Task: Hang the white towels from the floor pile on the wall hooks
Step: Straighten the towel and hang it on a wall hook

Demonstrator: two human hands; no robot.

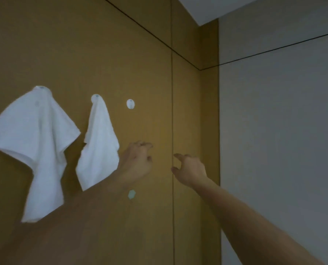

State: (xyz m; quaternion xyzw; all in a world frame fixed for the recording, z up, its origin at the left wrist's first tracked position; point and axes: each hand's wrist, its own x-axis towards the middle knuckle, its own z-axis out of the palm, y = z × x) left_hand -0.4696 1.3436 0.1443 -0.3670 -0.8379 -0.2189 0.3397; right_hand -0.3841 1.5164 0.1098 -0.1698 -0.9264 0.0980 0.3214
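Two white towels hang on the ochre wall. The larger towel (35, 142) drapes from the leftmost hook. A smaller towel (100, 144) hangs from the hook beside it. A bare round white hook (130, 104) sits to their right with nothing on it. My left hand (138, 161) is raised just right of the smaller towel and below the bare hook, with loosely curled fingers holding nothing. Further right, my right hand (190, 167) is also raised near the wall, its fingers loosely bent and holding nothing. The floor pile is out of view.
A small pale patch (131, 194) marks the wall below my left hand. A vertical panel seam (172, 111) runs between my hands. The ochre wall meets a grey wall (274, 131) at a corner on the right.
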